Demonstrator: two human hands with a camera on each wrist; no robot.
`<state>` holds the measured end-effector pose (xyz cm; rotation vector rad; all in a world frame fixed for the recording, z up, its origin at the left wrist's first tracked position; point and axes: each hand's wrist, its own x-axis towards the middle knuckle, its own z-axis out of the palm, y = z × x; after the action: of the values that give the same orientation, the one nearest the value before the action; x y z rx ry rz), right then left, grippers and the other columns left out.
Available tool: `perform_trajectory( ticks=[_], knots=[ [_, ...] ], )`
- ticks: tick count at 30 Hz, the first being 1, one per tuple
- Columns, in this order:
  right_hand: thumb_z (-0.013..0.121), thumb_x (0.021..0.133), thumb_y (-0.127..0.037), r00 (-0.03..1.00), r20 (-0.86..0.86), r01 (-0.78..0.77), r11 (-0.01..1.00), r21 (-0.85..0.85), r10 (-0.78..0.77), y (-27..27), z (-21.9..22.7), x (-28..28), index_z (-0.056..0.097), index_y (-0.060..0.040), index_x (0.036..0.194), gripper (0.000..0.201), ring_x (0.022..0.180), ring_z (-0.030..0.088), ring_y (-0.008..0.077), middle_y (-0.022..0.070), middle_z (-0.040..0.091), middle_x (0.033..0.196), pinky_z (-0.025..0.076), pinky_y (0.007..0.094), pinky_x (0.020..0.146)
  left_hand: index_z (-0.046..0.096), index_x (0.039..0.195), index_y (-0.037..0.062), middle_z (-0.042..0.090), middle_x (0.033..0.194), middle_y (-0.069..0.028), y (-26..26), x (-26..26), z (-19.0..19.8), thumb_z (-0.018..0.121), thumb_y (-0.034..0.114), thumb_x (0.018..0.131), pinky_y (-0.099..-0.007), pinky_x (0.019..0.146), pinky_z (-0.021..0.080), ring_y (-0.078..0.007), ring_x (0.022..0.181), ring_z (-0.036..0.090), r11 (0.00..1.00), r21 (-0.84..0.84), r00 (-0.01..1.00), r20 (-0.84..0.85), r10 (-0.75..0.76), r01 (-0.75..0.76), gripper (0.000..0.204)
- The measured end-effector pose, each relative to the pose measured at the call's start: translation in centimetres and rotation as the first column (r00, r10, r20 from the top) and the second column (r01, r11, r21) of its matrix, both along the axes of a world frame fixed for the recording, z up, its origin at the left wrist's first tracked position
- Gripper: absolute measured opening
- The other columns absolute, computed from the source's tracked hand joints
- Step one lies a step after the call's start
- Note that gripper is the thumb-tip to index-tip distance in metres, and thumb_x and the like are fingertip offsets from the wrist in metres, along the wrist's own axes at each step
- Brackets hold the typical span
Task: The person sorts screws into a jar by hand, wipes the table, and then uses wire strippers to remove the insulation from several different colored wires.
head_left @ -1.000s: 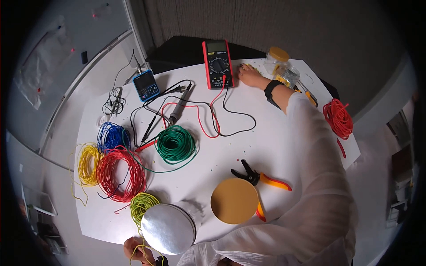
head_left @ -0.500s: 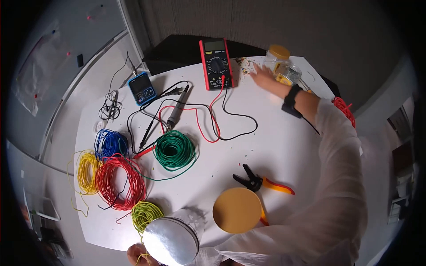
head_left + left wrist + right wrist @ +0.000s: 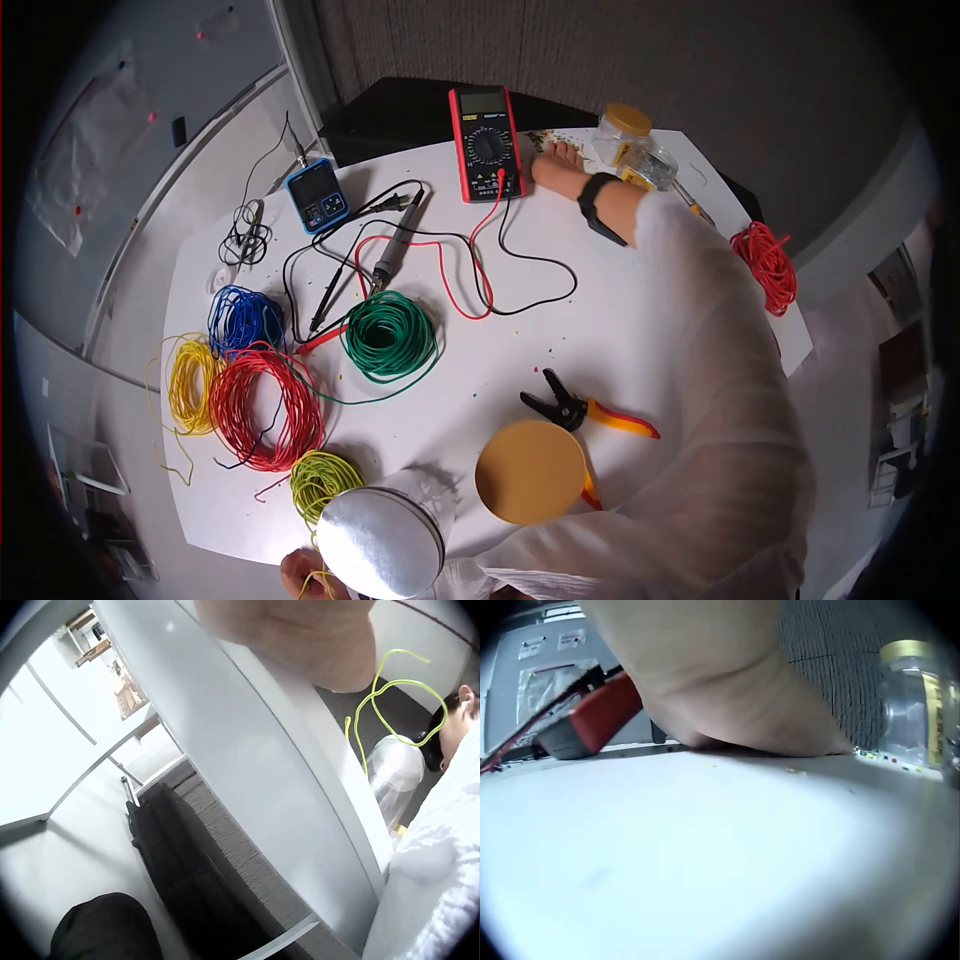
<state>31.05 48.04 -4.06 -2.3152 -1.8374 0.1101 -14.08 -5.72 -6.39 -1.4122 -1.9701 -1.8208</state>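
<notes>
My right hand (image 3: 560, 168) lies low on the far part of the white table (image 3: 560, 270), fingers extended among small coloured scraps (image 3: 574, 136). In the right wrist view its edge is down on the tabletop, bits near the fingertips. Just left of it is a red and black multimeter (image 3: 487, 145). To its right stand a yellow-lidded clear jar (image 3: 627, 121) and another clear jar (image 3: 650, 166). At the near edge, my left hand (image 3: 303, 573) is beside a silver-topped container (image 3: 380, 543). Yellow-green wire (image 3: 325, 483) trails over it; I cannot tell whether its fingers hold this wire.
Coils of green (image 3: 388, 337), blue (image 3: 245, 320), yellow (image 3: 190, 385) and red wire (image 3: 265, 410) lie on the left. A soldering iron (image 3: 395, 250) and blue tester (image 3: 318, 195) are behind them. Wire strippers (image 3: 568, 408) lie beside a round tan lid (image 3: 530, 472). Another red coil (image 3: 765, 268) is far right.
My right hand moved right, away from the multimeter, uncovering scraps, then came back left beside it. My left hand stays at the near table edge.
</notes>
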Motion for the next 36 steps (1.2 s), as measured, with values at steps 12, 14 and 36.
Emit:
perform_trajectory(
  ticks=[12,14,36],
  knots=[
    [0.055,0.080,-0.029,0.803,0.152,-0.534,0.581,0.614,0.576,12.9,2.5,1.3,0.052,-0.0026,0.115,0.044,0.104,0.053,0.0361,0.0222,0.054,0.113,0.044,0.0381,0.084,0.055,0.078,-0.0039,0.054,0.063,-0.0076,0.3,1.2,0.3,0.062,0.032,0.083,-0.0244,0.044,0.033,-0.0122,0.050,0.045,0.995,-0.055,0.996,-0.027,0.087,-0.088,0.037],
    [0.054,0.078,-0.025,0.879,-0.144,-0.338,0.807,0.484,0.454,11.3,5.3,2.1,0.057,-0.0022,0.107,0.037,0.090,0.055,0.0421,0.0224,0.058,0.102,0.047,0.0410,0.076,0.055,0.078,-0.0039,0.055,0.063,-0.0076,0.3,1.2,0.3,0.062,0.032,0.083,-0.0244,0.044,0.033,-0.0122,0.050,0.045,0.994,-0.083,0.998,-0.019,0.065,-0.066,0.037],
    [0.053,0.081,-0.016,-0.153,-0.988,-0.148,0.989,-0.013,-0.036,5.1,7.1,5.4,0.053,-0.0023,0.089,0.015,0.073,0.056,0.0192,0.0094,0.057,0.081,0.050,0.0347,0.070,0.056,0.078,-0.0040,0.055,0.064,-0.0079,0.9,0.9,1.0,0.062,0.032,0.083,-0.0245,0.044,0.034,-0.0126,0.051,0.046,0.996,-0.075,0.998,-0.019,0.056,-0.057,0.036]
  ],
)
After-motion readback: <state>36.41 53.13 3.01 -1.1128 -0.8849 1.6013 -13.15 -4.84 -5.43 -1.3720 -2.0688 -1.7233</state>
